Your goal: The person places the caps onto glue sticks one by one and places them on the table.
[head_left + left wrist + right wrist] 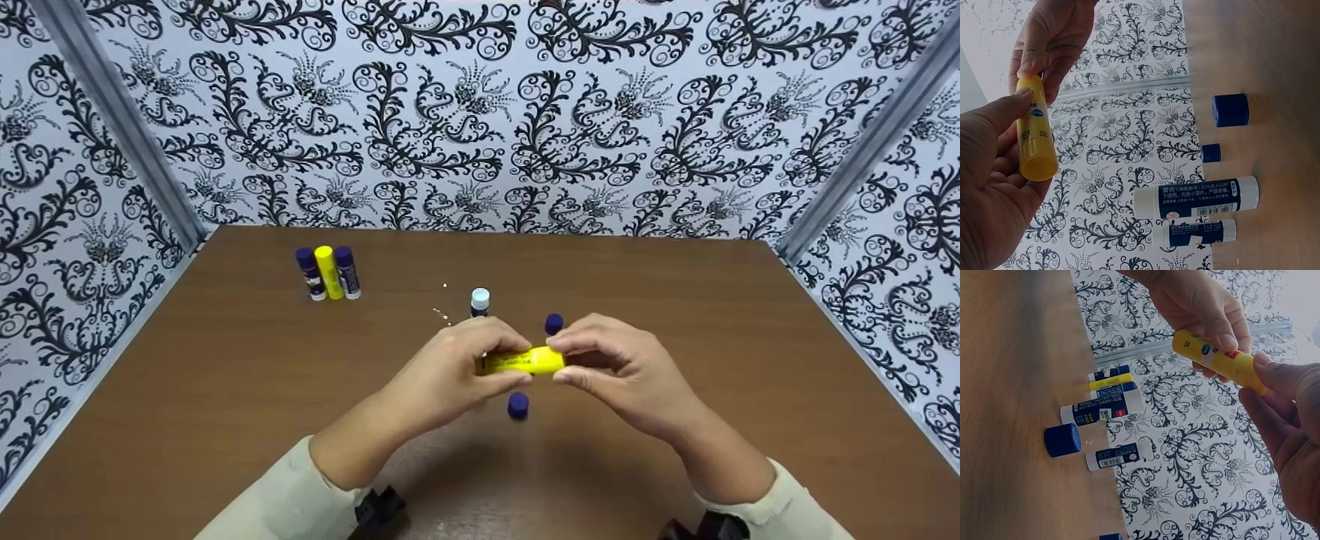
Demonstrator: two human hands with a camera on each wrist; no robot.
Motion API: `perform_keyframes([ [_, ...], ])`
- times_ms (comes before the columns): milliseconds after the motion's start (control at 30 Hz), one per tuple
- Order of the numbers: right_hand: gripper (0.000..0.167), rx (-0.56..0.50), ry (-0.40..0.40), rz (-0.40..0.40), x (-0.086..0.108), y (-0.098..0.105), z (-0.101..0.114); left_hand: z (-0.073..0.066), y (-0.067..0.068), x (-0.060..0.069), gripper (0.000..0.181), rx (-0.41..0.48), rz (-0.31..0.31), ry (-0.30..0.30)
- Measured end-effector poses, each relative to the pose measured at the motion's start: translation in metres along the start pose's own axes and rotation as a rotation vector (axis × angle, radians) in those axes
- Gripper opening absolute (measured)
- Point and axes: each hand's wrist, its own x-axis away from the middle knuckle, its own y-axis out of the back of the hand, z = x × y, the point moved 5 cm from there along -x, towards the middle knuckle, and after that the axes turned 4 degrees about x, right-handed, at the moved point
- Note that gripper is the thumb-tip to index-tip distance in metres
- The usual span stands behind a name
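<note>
In the head view, a yellow glue stick [525, 361] is held sideways above the table between both hands. My left hand [457, 360] grips its body with thumb and fingers. The right hand [630, 371] pinches its right end between thumb and fingertips. Below the hands, two uncapped glue sticks with dark blue labels stand upright, a larger one [1196, 198] and a smaller one [1202, 233]; the left hand hides most of them in the head view. Two loose blue caps stand close by, one nearer [517, 405] and one farther back [553, 324].
At the back left of the brown table [247, 390] stand three glue sticks in a row, a yellow one [328, 274] between two with blue caps. Small white crumbs [442, 315] lie left of the hands. Patterned panels [465, 112] enclose the back and sides.
</note>
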Motion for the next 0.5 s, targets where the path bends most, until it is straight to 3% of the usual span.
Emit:
perform_keyframes([
  [333,0.036,-0.012,0.015,-0.007,-0.001,-0.001,0.0,0.001,0.004,-0.006,0.026,-0.037,0.084,0.019],
  [500,0.04,-0.037,0.004,-0.04,-0.001,0.003,0.002,-0.003,0.009,-0.012,0.027,-0.051,0.091,-0.034],
])
